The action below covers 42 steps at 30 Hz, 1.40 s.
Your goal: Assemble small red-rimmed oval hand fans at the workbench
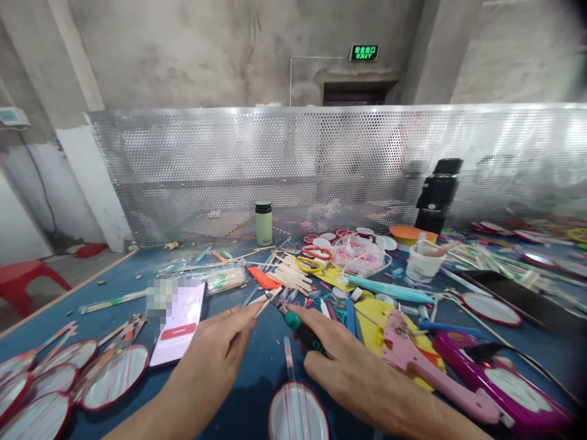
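Observation:
My left hand (224, 339) is closed, pinching a pale wooden craft stick (262, 307) between thumb and fingers. My right hand (337, 345) wraps round a hand tool with a green-and-black handle (303, 330). Its dark metal tip (274, 297) meets the stick close to my left fingertips; whether the tool is pliers or a cutter is hard to make out. Below, between my wrists, lies a round white disc with a red rim (298, 412), with translucent strips on it and one poking out at the top. Loose wooden sticks (290, 273) are heaped beyond my hands.
A phone (180, 324) and more red-rimmed discs (114, 376) lie left. Right are a pink glue gun (426, 370), purple device (499, 382), white cup (424, 263) and black bottle (439, 195). Scissors (315, 260) and a green bottle (263, 224) stand farther back, before a perforated metal screen (220, 165).

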Each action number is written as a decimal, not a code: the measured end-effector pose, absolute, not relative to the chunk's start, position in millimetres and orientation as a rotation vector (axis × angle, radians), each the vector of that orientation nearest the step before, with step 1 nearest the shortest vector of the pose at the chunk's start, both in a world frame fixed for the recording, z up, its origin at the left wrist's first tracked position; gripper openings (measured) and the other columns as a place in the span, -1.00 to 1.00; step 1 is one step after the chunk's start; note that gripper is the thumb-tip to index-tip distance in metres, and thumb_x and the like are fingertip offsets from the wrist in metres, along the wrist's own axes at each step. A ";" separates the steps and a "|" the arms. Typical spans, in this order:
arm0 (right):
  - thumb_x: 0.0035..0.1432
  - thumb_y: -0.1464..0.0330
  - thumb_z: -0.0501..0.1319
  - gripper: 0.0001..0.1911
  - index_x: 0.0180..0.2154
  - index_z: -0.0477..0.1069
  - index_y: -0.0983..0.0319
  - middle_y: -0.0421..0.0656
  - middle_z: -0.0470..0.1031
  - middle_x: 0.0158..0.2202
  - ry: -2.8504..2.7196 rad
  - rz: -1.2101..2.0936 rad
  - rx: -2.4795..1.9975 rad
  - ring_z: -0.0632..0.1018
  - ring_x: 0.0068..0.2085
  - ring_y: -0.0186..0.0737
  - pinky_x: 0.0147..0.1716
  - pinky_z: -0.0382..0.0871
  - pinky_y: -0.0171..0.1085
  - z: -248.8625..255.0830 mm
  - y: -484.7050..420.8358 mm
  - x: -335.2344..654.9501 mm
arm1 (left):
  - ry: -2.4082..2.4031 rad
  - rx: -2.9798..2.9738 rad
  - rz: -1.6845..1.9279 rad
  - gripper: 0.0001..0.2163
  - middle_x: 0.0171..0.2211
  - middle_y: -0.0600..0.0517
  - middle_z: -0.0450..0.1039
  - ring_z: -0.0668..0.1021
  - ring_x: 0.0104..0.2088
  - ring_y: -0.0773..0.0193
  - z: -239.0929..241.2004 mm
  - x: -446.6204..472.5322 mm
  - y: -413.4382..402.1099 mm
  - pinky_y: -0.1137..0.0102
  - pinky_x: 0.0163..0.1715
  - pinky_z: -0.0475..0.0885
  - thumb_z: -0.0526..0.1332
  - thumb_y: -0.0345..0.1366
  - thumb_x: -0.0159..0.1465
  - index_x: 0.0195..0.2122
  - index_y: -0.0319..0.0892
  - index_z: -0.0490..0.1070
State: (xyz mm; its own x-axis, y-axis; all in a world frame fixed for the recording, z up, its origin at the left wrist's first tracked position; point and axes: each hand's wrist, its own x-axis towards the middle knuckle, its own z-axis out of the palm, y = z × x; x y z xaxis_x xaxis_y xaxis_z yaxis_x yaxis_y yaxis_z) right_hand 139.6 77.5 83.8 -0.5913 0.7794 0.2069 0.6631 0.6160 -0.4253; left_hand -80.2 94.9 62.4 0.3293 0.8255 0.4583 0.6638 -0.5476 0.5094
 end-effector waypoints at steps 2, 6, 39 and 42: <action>0.15 0.51 0.00 -0.49 0.15 0.28 0.29 0.03 0.35 0.16 -2.331 0.560 -1.217 0.39 0.13 -0.10 0.11 0.27 -0.13 87.6 75.7 135.8 | 1.335 2.370 1.031 -0.64 -0.14 0.01 0.58 0.59 -0.18 0.24 61.0 -80.9 95.5 0.40 -0.19 0.49 -0.03 -0.25 0.40 0.13 -0.07 0.40; 0.21 0.41 0.00 -0.66 -0.04 0.41 0.26 -0.04 0.50 -0.06 -2.216 0.700 -1.330 0.49 -0.08 -0.17 -0.09 0.32 -0.26 88.0 75.6 131.0 | 1.314 2.380 1.039 -0.65 -0.06 -0.02 0.57 0.58 -0.11 0.22 56.3 -81.3 97.7 0.37 -0.10 0.47 -0.03 -0.26 0.39 0.11 -0.09 0.42; -0.02 0.51 0.06 -0.87 -0.56 0.31 0.33 -0.16 0.39 -0.68 -2.029 1.591 -1.939 0.43 -0.70 -0.32 -0.69 0.38 -0.37 88.9 145.9 129.2 | 1.356 1.623 0.492 -0.77 -0.70 0.23 0.08 0.07 -0.80 0.51 36.8 -54.0 136.9 0.54 -0.80 -0.05 0.05 -0.24 0.28 -0.36 -0.22 0.45; -0.04 0.52 0.06 -0.87 -0.55 0.32 0.34 -0.14 0.40 -0.68 -2.047 1.640 -1.923 0.46 -0.69 -0.28 -0.68 0.41 -0.34 89.1 149.9 129.7 | 1.337 1.566 0.487 -0.78 -0.71 0.24 0.08 0.06 -0.81 0.51 38.3 -54.0 136.5 0.54 -0.82 -0.07 0.03 -0.30 0.29 -0.30 -0.22 0.46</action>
